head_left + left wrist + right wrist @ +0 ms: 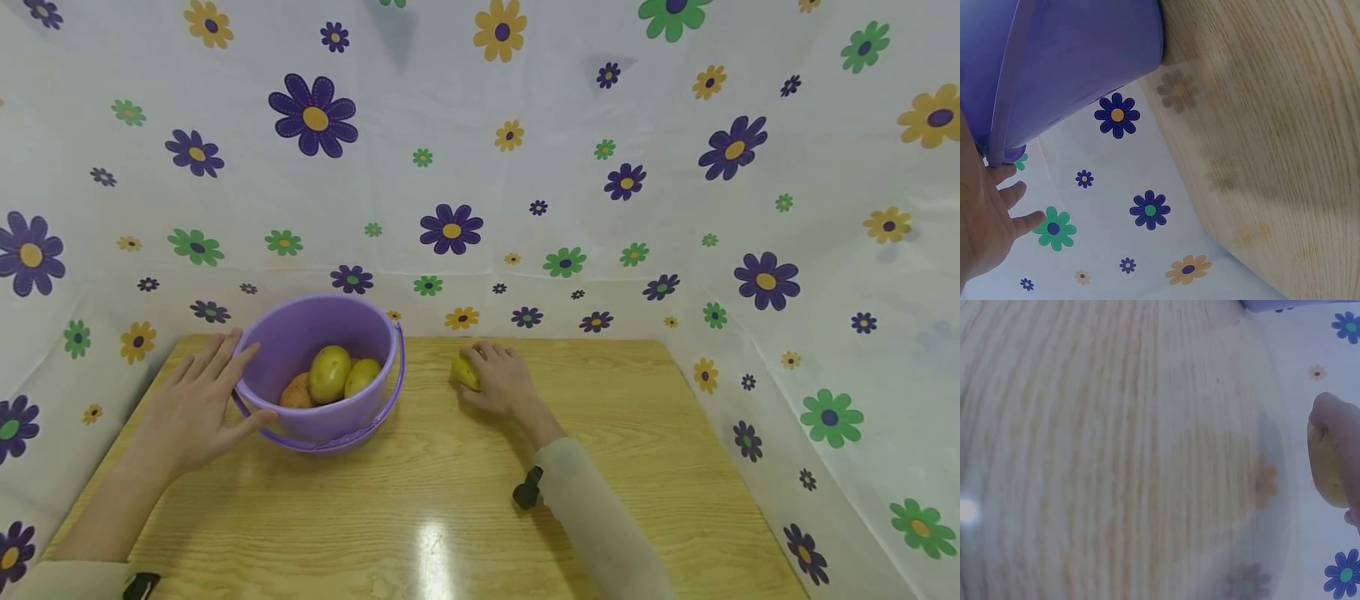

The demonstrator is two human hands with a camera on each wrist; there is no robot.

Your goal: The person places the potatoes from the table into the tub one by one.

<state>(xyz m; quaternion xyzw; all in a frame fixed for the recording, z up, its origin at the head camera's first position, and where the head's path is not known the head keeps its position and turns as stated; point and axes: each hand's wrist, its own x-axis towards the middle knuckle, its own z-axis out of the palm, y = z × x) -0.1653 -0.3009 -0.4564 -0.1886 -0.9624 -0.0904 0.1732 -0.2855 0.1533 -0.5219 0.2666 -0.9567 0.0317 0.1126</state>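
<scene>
On the left of the table stands a purple bucket [318, 423] with several potatoes [330, 375] inside, two yellowish and one browner visible. Against its left rim rests my left hand [197, 408], fingers extended and thumb along the front side. Spread fingers of that hand [997, 215] show beside the bucket wall [1097, 56] in the left wrist view. Right of the bucket, my right hand [504, 382] grips a yellow potato [464, 372] from above. In the right wrist view the potato [1324, 472] shows under the thumb, partly covered by the hand.
The wooden table [390, 517] ends at the back against a white cloth [397, 192] printed with flowers, which also hangs along both sides. The bucket's purple handle [397, 383] hangs down at its right and front.
</scene>
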